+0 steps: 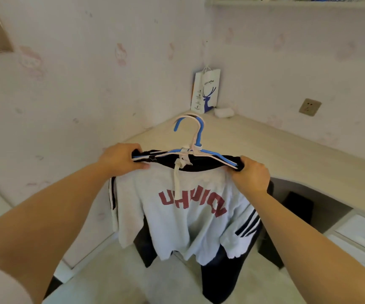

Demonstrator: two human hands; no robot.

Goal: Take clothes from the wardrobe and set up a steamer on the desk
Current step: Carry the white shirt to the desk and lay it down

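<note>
Clothes [183, 213] on hangers [193, 137] are gripped at both ends by left hand [121, 159] and right hand [250, 174], near the desk [276, 145] corner; laying them down is judged next.

Head view — forward, downward, near hands [120, 159]

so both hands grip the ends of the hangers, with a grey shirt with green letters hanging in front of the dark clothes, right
Not quite: the letters are red, not green. The head view shows the left hand and right hand gripping the ends of the hangers, with the grey shirt hanging in front of the dark clothes.
</note>
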